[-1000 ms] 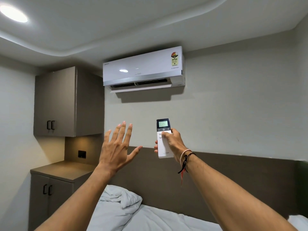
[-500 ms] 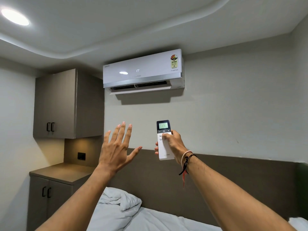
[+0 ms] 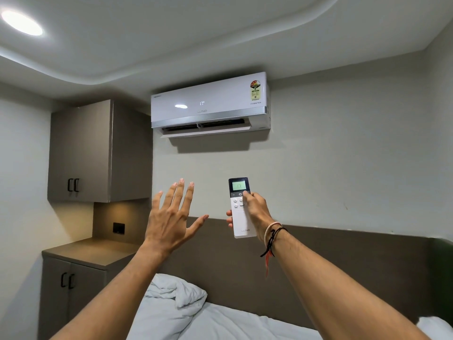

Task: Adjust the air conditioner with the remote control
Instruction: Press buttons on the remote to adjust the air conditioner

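A white air conditioner [image 3: 210, 104] hangs high on the wall with its louvre open and lit digits on its front. My right hand [image 3: 257, 212] holds a white remote control [image 3: 240, 217] upright, aimed at the unit, with the thumb on the buttons just under the lit green screen. My left hand [image 3: 171, 217] is raised to the left of the remote, palm toward the wall, fingers spread, holding nothing. A gap separates the two hands.
A grey wall cabinet [image 3: 98, 150] hangs at the left above a low cabinet [image 3: 81, 271] with a countertop. A brown headboard [image 3: 343, 261] runs along the wall. A bed with white crumpled bedding [image 3: 186, 312] lies below my arms. A ceiling light [image 3: 22, 23] glows top left.
My thumb has moved up the remote toward the buttons just under the screen. Digits now show on the air conditioner's front. The view has tilted up slightly, so the unit sits lower in frame.
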The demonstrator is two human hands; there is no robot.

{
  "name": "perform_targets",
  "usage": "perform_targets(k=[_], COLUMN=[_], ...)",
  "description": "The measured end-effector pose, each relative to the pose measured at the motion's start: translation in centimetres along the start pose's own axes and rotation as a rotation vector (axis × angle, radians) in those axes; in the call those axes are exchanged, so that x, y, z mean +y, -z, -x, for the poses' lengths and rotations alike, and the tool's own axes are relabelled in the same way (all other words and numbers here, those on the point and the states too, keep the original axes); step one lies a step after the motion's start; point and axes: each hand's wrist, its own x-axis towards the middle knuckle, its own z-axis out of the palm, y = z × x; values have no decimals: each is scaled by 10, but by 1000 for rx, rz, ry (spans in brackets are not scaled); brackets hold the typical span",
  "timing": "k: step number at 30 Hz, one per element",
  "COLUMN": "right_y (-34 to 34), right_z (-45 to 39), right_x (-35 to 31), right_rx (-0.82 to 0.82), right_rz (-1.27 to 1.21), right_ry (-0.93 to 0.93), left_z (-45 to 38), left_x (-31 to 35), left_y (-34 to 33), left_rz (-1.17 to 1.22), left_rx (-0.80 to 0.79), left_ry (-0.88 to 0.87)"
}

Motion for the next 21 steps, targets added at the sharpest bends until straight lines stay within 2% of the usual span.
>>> perform_targets(k=[9, 21], right_y=[-5, -10], right_z=[9, 21], right_x=[4, 2], right_rx=[76, 101], right_rz=[19, 5], right_ry=[13, 28], left_z=[3, 8], left_x=[3, 8], left_y=[3, 11], left_rz=[22, 18], left_rx=[-13, -17], left_ry=[1, -9])
